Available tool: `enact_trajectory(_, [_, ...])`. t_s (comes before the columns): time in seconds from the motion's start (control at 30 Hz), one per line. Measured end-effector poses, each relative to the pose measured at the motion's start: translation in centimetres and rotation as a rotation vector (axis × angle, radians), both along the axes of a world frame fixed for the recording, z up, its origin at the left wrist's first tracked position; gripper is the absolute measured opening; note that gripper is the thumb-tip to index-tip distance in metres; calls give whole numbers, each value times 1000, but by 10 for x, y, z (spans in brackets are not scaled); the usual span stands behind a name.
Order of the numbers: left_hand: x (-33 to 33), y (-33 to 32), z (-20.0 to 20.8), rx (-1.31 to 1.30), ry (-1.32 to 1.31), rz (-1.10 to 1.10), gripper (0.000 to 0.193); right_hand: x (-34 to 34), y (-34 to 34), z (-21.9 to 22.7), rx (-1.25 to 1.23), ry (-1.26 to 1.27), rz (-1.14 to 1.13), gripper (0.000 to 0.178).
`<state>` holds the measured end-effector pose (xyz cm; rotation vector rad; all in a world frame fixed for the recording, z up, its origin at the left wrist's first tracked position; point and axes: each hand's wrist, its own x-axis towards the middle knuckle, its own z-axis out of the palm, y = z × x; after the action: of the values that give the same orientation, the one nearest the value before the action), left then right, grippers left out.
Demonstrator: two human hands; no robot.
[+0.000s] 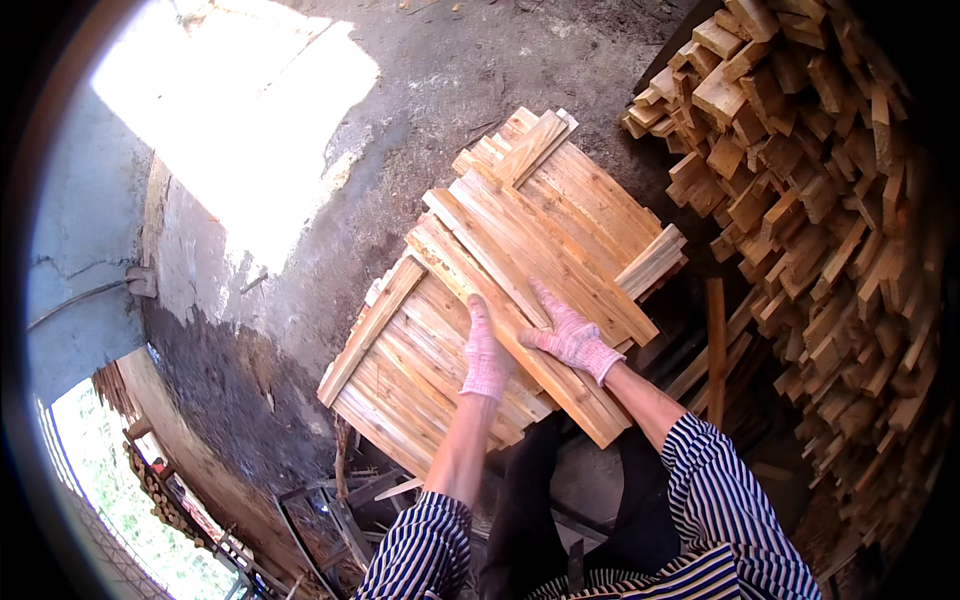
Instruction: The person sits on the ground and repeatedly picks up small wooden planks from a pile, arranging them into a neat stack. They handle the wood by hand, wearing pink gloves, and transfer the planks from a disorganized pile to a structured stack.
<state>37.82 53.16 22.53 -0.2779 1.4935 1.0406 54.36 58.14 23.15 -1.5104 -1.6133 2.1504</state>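
Loose pale wooden planks [525,372] lie lengthwise across the middle of a stack of slatted wooden panels [590,205]. My left hand [482,352], in a pink-white knit glove, lies along the left side of these planks with its fingers stretched out. In a matching glove, my right hand [574,342] rests on the planks from the right, thumb and fingers spread apart. A crosswise batten [372,330] runs over the slats at the left end. Another batten [540,148] crosses them at the far end. The undersides of both hands are hidden.
A tall pile of cut wooden boards [800,180] rises on the right, its ends sticking out unevenly. Below the panels stands a dark metal frame [335,535] with wood scraps around it. A stained wall [90,270] borders the left, beside a bright opening [100,470].
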Motion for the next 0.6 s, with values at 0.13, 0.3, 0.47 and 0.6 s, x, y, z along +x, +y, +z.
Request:
enact_trajectory(0.13, [12,15,-6,-8,-114,63,100,17,8,28,278,-240,134,106])
enact_trajectory(0.3, [28,26,-16,128,-179,93,104,27,-10,15,359,-369,201,97])
enact_trajectory(0.47, [-12,6,-97,190,-279,-6,94,36,55,-2,381,-397,276,86])
enact_trajectory(0.6, [5,34,-99,160,-140,19,94,82,102,-108,646,-445,45,76])
